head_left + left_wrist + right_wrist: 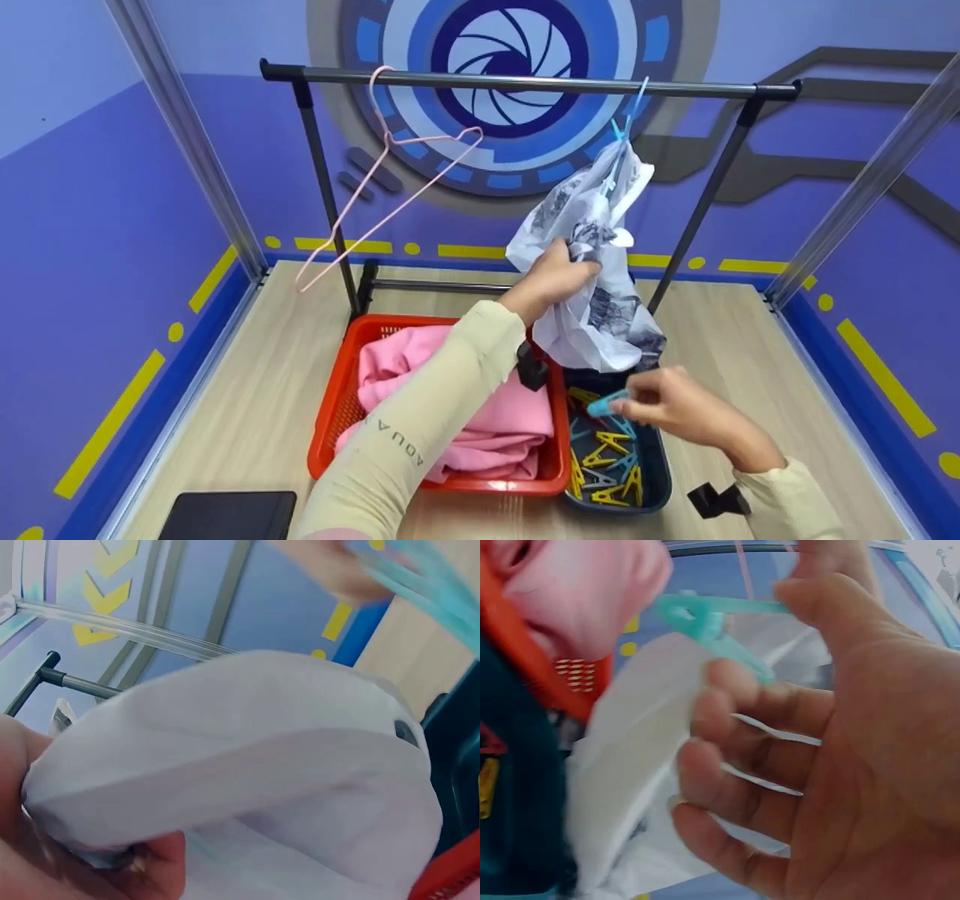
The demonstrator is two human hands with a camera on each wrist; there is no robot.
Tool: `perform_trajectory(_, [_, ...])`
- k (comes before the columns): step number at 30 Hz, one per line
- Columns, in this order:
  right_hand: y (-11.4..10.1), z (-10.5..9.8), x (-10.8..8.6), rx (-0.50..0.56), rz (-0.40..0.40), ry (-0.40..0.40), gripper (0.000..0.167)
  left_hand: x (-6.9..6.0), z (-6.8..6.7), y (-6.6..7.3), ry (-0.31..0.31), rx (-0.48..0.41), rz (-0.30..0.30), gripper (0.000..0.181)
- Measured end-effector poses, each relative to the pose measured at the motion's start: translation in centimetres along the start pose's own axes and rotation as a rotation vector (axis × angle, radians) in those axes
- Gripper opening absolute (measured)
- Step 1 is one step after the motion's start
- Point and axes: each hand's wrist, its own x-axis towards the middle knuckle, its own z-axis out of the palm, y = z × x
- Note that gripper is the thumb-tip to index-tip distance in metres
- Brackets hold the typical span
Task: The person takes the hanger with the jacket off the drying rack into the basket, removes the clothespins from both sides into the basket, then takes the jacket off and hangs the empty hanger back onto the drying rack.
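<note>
Near left on the worktop (247,405), a flat black panel (229,516) is placed; to its right, a red basket (328,420) filled with pink cloth (502,420) is partly hidden by the left sleeve (420,420). Farther right, yellow, blue and grey pegs (615,436) are held in a dark bin (660,484). A pink hanger (388,139) is hung left on the rail (525,81). On the rail's right, a thin white cloth (592,337) with dark patches is suspended from a blue hanger (641,97), bunched and creased where it is grasped in the left hand's (555,274) grip. A light-blue peg (606,404) is pinched by the right hand (675,409) above the bin.
</note>
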Motion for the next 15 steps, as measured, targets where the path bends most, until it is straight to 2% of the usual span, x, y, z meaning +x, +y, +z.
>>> perform_trajectory(7, [3.0, 3.7, -0.5, -0.047, 0.087, -0.122, 0.033, 0.9, 0.0, 1.0, -0.028, -0.097, -0.067, 0.068])
perform_trajectory(11, [4.6, 5.5, -0.4, -0.067, 0.109, -0.195, 0.034, 1.3, 0.5, 1.2, -0.005, -0.149, -0.059, 0.059])
perform_trajectory(15, [5.8, 6.5, -0.3, -0.067, 0.116, -0.223, 0.033, 1.6, 0.9, 1.1, 0.043, -0.166, -0.021, 0.046])
